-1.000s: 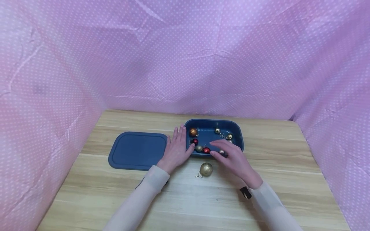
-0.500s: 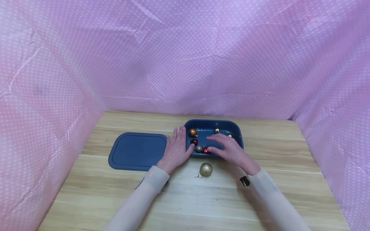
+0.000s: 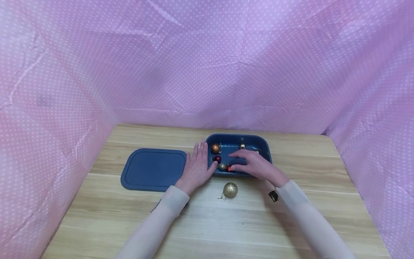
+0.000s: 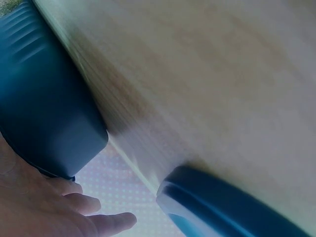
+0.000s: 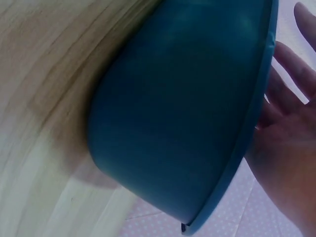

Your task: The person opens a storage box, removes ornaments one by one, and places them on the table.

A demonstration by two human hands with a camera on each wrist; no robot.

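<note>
My left hand (image 3: 196, 169) lies with straight fingers along the left end of a dark blue box (image 3: 231, 136), its thumb over the rim. In the left wrist view its fingertips lie at the rim of the box (image 4: 44, 108). My right hand (image 3: 253, 163) reaches over the near right part of the box, fingers loosely bent, thumb tip beside a shiny red bauble (image 3: 229, 168). Inside the box lie an orange glitter bauble (image 3: 215, 148), a dark red bauble (image 3: 217, 158), a greenish-gold one (image 3: 222, 167) and a small gold one (image 3: 242, 146). My right hand hides others.
A dark blue lid (image 3: 155, 169) lies flat left of the box, partly behind my left hand. In front of the box sits a large gold glitter bauble (image 3: 230, 190) with a string loop. Pink dotted cloth (image 3: 207, 72) surrounds the wooden table (image 3: 207, 226).
My right hand has moved a little left and further over the box, covering the baubles at the right that showed earlier. My left hand stays on the rim.
</note>
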